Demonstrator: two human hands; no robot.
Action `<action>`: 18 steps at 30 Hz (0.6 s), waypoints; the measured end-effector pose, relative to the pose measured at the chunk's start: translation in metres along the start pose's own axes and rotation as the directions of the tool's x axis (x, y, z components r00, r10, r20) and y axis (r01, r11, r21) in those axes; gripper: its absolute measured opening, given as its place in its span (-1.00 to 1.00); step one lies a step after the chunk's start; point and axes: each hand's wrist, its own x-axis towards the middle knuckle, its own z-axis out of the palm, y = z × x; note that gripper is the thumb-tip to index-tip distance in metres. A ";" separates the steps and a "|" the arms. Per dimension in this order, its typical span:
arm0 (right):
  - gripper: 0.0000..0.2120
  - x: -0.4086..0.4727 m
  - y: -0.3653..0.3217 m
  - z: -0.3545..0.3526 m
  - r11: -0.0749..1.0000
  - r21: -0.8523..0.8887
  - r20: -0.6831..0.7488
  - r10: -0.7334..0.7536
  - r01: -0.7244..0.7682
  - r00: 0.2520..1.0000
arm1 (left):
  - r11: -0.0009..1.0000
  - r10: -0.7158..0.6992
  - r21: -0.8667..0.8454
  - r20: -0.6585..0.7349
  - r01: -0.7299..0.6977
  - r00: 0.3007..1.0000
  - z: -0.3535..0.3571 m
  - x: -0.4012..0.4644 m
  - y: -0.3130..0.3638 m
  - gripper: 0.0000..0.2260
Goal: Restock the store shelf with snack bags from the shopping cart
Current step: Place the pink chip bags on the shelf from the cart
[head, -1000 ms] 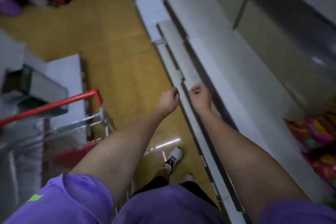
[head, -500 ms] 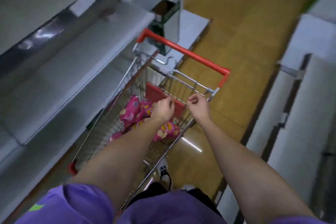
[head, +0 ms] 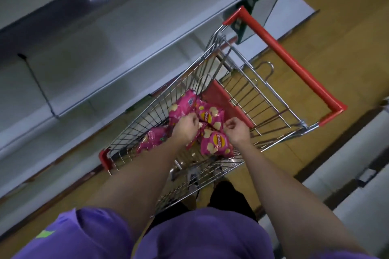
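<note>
While pink snack bags (head: 210, 115) still fill the shopping cart (head: 273, 99) mid-frame, the shelf (head: 117, 33) upper left looks unstocked; left hand (head: 185, 127) grips one bag, right hand (head: 236, 131) hovers curled, seemingly holding nothing

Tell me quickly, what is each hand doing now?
Left hand: fingers curled among the pink crinkly plastic snack bags; whether it grips one cannot be told.
Right hand: fingers curled, holding nothing visible.
</note>
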 end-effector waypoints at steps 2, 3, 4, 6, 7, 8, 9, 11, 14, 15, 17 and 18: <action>-0.93 0.016 0.009 0.004 0.999 -0.036 0.042 0.030 -0.028 0.999 | 0.998 -0.025 -0.056 0.011 0.025 1.000 0.017 0.006 -0.005 -0.78; -0.91 0.022 0.012 0.006 0.998 -0.041 0.060 0.044 -0.041 0.997 | 0.996 -0.037 -0.077 0.021 0.038 0.999 0.023 0.007 -0.006 -0.75; -0.88 0.030 0.015 0.008 0.998 -0.046 0.075 0.052 -0.049 0.996 | 0.994 -0.058 -0.089 0.037 0.061 0.998 0.030 0.010 -0.008 -0.73; -0.79 0.045 0.021 0.014 0.997 -0.061 0.092 0.050 -0.045 0.994 | 0.990 -0.101 -0.092 0.092 0.110 0.991 0.047 0.015 -0.014 -0.72; -0.74 0.054 0.024 0.018 0.997 -0.072 0.103 0.042 -0.035 0.994 | 0.987 -0.127 -0.086 0.125 0.138 0.984 0.055 0.019 -0.019 -0.74; -0.68 0.061 0.025 0.022 0.997 -0.077 0.115 0.031 -0.022 0.993 | 0.983 -0.159 -0.067 0.166 0.172 0.973 0.063 0.023 -0.024 -0.76; -0.62 0.068 0.028 0.026 0.997 -0.079 0.128 0.025 -0.015 0.991 | 0.980 -0.178 -0.052 0.210 0.192 0.961 0.070 0.026 -0.028 -0.76; -0.54 0.084 0.029 0.035 0.993 -0.114 0.175 0.018 0.002 0.984 | 0.975 -0.203 -0.031 0.278 0.220 0.939 0.086 0.035 -0.036 -0.69; -0.46 0.109 0.028 0.047 0.985 -0.170 0.273 0.042 0.005 0.961 | 0.974 -0.224 0.026 0.291 0.227 0.930 0.103 0.047 -0.040 -0.59; -0.45 0.117 0.029 0.051 0.983 -0.185 0.300 0.056 0.000 0.952 | 0.972 -0.234 0.053 0.276 0.228 0.932 0.110 0.052 -0.042 -0.60; -0.42 0.130 0.028 0.056 0.978 -0.209 0.324 0.062 0.007 0.944 | 0.966 -0.259 0.095 0.251 0.242 0.933 0.119 0.062 -0.042 -0.62; -0.41 0.135 0.028 0.059 0.974 -0.225 0.333 0.057 0.021 0.941 | 0.963 -0.269 0.099 0.269 0.251 0.925 0.122 0.068 -0.041 -0.61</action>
